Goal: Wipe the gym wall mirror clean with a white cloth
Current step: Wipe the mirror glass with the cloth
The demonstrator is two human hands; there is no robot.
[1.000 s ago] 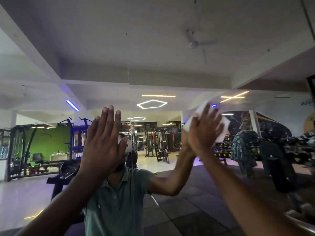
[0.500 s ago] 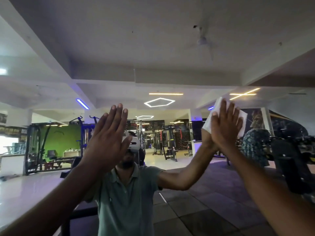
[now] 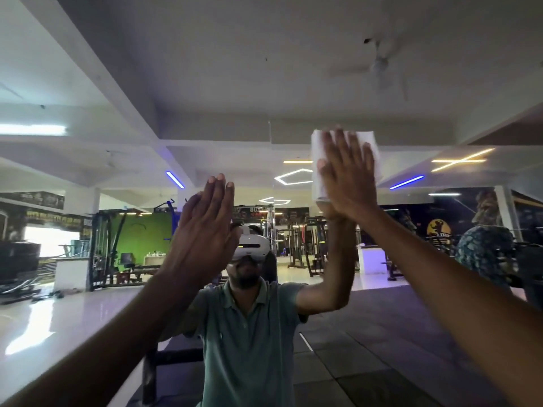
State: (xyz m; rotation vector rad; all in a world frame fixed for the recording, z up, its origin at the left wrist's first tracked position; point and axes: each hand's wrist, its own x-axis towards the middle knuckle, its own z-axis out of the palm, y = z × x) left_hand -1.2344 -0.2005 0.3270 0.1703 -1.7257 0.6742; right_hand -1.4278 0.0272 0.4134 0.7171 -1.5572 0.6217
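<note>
Pressing a white cloth (image 3: 318, 177) flat against the mirror (image 3: 264, 83), right hand (image 3: 349, 183) has fingers straight, slightly spread, nothing gripped. Left of the cloth and lower, left hand (image 3: 202, 233) is flat, fingers straight and together, against the glass, holding nothing.

We count two raised hands — our left hand (image 3: 202, 230) and right hand (image 3: 348, 177) — one white cloth (image 3: 318, 171), one wall mirror (image 3: 264, 83), and two blue light strips reflected in it.
</note>
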